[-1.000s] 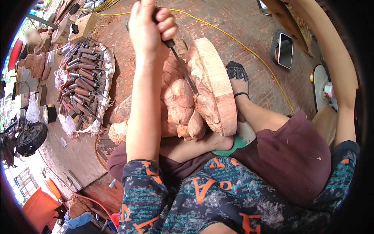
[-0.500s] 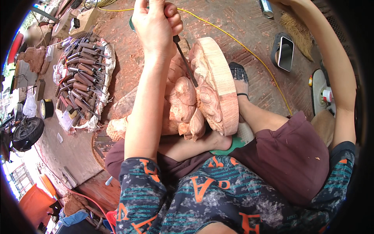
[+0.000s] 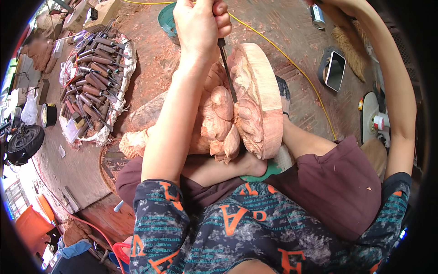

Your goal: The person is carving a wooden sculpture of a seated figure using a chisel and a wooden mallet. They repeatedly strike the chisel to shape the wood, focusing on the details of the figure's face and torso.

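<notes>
My left hand is closed around the handle of a long, thin, dark-shafted carving chisel. The chisel slants down, its tip in a groove of a pale reddish wood carving. Rounded, folded shapes cover the carving, and a thick disc-like wooden base forms its right side. It lies sideways against my crossed legs, partly behind my left forearm. My right arm is raised along the right side, and the right hand is cut off by the top edge. Beside it is a brown blur; its fingers cannot be made out.
Many wooden-handled chisels lie on a cloth at left. A teal bowl stands beyond my left hand. A yellow cord crosses the floor. At right are a phone, a straw broom, a can and an angle grinder.
My left hand has shifted right, and the chisel stands slightly steeper, its tip still among the carved folds. A brown blur now shows near my right hand. The whole view has shifted a little.
</notes>
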Demonstrator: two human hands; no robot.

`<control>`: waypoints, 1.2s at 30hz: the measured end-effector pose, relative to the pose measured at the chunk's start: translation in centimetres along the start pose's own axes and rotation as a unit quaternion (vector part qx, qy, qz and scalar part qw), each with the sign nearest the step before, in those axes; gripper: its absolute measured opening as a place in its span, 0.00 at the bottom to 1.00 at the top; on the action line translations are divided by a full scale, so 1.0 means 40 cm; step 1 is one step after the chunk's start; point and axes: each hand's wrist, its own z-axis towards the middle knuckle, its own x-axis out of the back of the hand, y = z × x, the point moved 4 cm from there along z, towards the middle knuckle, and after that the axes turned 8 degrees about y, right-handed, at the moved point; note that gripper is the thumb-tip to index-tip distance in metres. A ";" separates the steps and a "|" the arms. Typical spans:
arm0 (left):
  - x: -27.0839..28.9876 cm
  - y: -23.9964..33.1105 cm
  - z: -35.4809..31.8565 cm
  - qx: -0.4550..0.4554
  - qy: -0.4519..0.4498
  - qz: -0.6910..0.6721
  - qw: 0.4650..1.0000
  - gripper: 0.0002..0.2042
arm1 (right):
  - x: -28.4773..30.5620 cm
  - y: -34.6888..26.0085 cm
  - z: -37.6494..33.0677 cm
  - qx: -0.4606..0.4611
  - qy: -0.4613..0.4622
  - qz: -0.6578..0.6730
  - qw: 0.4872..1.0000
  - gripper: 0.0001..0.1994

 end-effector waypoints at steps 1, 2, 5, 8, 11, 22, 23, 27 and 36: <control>-0.003 0.003 -0.011 0.016 -0.004 0.005 1.000 0.11 | -0.032 0.007 0.008 0.054 0.069 -0.128 0.988 0.29; -0.006 0.006 -0.007 0.014 -0.012 0.004 1.000 0.11 | -0.067 0.017 0.008 0.069 0.140 -0.206 0.966 0.30; 0.003 0.003 -0.008 0.038 -0.020 -0.029 0.999 0.10 | -0.050 0.080 0.032 -0.044 0.217 -0.069 0.973 0.21; 0.020 -0.008 0.008 0.050 -0.055 -0.071 0.995 0.09 | -0.047 0.111 0.039 -0.038 0.270 0.199 0.941 0.13; 0.009 0.020 0.015 0.062 -0.109 -0.161 0.979 0.11 | -0.043 0.107 0.026 -0.036 0.263 0.210 0.941 0.11; 0.014 0.043 0.002 -0.044 -0.032 -0.029 0.998 0.12 | -0.053 0.104 0.021 -0.003 0.259 0.166 0.952 0.10; 0.010 0.044 0.005 -0.056 -0.036 -0.036 0.997 0.13 | -0.050 0.107 0.023 -0.005 0.265 0.168 0.949 0.10; 0.018 0.034 0.012 -0.032 -0.039 -0.032 0.998 0.12 | -0.056 0.096 0.031 -0.022 0.279 0.130 0.951 0.12; 0.012 0.015 0.018 -0.007 -0.043 -0.030 0.999 0.09 | -0.109 0.047 -0.021 0.206 0.314 -0.316 0.872 0.32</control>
